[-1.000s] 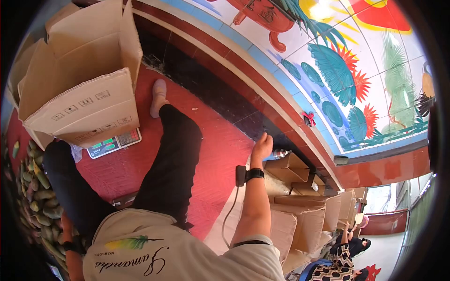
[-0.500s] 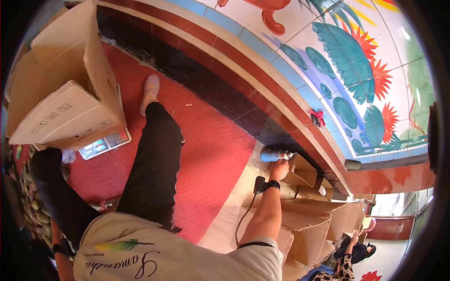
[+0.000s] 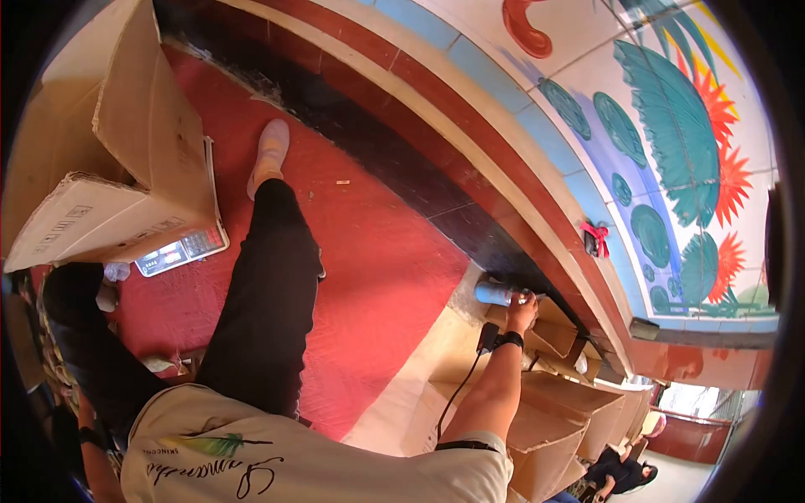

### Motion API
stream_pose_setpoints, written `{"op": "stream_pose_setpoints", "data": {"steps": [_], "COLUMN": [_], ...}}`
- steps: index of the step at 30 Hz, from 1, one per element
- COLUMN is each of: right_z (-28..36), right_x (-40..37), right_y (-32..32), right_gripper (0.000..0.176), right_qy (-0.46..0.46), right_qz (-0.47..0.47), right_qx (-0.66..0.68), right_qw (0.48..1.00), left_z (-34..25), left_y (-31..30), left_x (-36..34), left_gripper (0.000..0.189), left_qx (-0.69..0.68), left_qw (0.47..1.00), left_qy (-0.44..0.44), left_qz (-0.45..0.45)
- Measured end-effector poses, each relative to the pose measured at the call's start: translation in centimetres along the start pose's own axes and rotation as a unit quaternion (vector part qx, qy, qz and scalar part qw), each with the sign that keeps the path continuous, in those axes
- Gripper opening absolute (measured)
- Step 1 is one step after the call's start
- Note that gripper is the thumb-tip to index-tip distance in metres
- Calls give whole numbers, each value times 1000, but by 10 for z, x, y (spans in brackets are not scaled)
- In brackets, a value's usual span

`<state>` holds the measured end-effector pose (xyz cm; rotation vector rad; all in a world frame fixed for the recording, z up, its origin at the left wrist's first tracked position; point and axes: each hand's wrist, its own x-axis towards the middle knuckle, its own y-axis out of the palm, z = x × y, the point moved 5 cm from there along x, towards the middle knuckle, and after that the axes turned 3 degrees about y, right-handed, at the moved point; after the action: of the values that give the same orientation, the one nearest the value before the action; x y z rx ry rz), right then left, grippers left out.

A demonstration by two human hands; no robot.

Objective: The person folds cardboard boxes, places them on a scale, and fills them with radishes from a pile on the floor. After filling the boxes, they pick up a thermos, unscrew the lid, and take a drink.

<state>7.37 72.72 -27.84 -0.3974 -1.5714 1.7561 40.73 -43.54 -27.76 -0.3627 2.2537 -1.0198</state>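
Observation:
My right hand, on an outstretched arm, is closed around the top of a blue bottle that appears tipped on its side by the wall. A black band and a black box with a cable are at that wrist. At the lower left, my left hand is mostly concealed behind my leg, its fingers not visible. Near my left knee, a digital weighing scale supports a large open cardboard box, which covers most of it.
Several cardboard boxes stand beside my right arm. A dark-tiled ledge runs along the painted wall, with a small dark item tied in pink on it. Another person sits at the far lower right. My foot rests on the red floor.
The view has shifted, so the scene sits differently in frame. My right hand stays at the bottle's top, and the bottle remains near the wall.

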Motion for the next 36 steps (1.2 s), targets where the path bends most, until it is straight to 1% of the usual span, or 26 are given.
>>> {"op": "stream_pose_setpoints", "data": {"steps": [1,3,5,6,7,9,10,12,13,15,16,17,19,20,22,23,25,27,28,29,31,32,33,35,36], "right_z": [0,-9,-25,-24,-22,-22,-17,-7,2,15,11,9,11,11,18,24,25,31,33,36,51,57,61,95,115], "right_x": [1,6,10,12,14,17,18,15,14,12,15,16,14,11,4,0,-9,-22,-29,-35,-45,-49,-51,-61,-67], "right_y": [1,6,13,13,12,9,7,3,-2,-12,-6,0,9,9,5,-1,-4,-11,-12,-11,-12,-15,-15,-35,-50], "right_gripper": [46,58,67,69,69,67,67,62,62,54,49,49,47,47,45,45,45,44,49,48,47,48,50,52,53], "right_qy": [-16,13,-24,-27,-30,2,-1,44,38,51,24,21,12,12,34,30,28,41,44,24,-7,-11,6,-43,-59], "right_qz": [0,30,40,52,55,74,74,95,94,97,38,42,92,92,129,127,194,186,194,218,226,229,231,244,235], "right_qx": [16,-29,-53,-43,-45,-60,-61,-153,-152,-116,-91,-91,-126,-125,-193,-193,-244,-274,-286,-293,-282,-271,-283,-279,-264], "right_qw": [1000,999,998,997,997,995,995,983,983,987,995,995,988,988,972,973,950,943,937,931,932,935,931,928,934], "left_z": [0,3,3,0,-2,-5,-6,-17,-19,-13,-12,-11,-14,-16,-18,-18,-20,-23,-26,-28,-35,-40,-48,-63,-75], "left_y": [-1,-2,-3,-3,-2,-1,0,1,-1,5,5,5,2,1,3,5,10,12,14,15,15,15,14,10,8], "left_x": [-1,-10,-18,-19,-18,-17,-17,-16,-13,-19,-21,-24,-22,-21,-19,-18,-15,-11,-9,-9,-6,-5,-3,1,3], "left_gripper": [26,26,26,26,26,26,26,26,26,26,26,27,27,27,27,27,27,27,27,27,27,27,28,28,28], "left_qx": [1,1,3,4,3,5,5,3,0,-2,-2,0,1,1,-1,-2,-9,-15,-17,-21,-26,-30,-35,-38,-43], "left_qw": [1000,1000,1000,1000,1000,1000,1000,1000,1000,1000,1000,1000,1000,1000,1000,1000,1000,1000,1000,1000,999,998,997,995,994], "left_qy": [-3,-11,-17,-16,-18,-18,-18,-19,-16,-15,-17,-16,-15,-12,-10,-8,-2,6,11,17,30,40,50,72,81], "left_qz": [-2,-3,-2,-1,-1,3,3,0,-5,-4,-5,-4,-3,-2,-1,-1,-5,-9,-11,-15,-23,-30,-36,-53,-58]}}
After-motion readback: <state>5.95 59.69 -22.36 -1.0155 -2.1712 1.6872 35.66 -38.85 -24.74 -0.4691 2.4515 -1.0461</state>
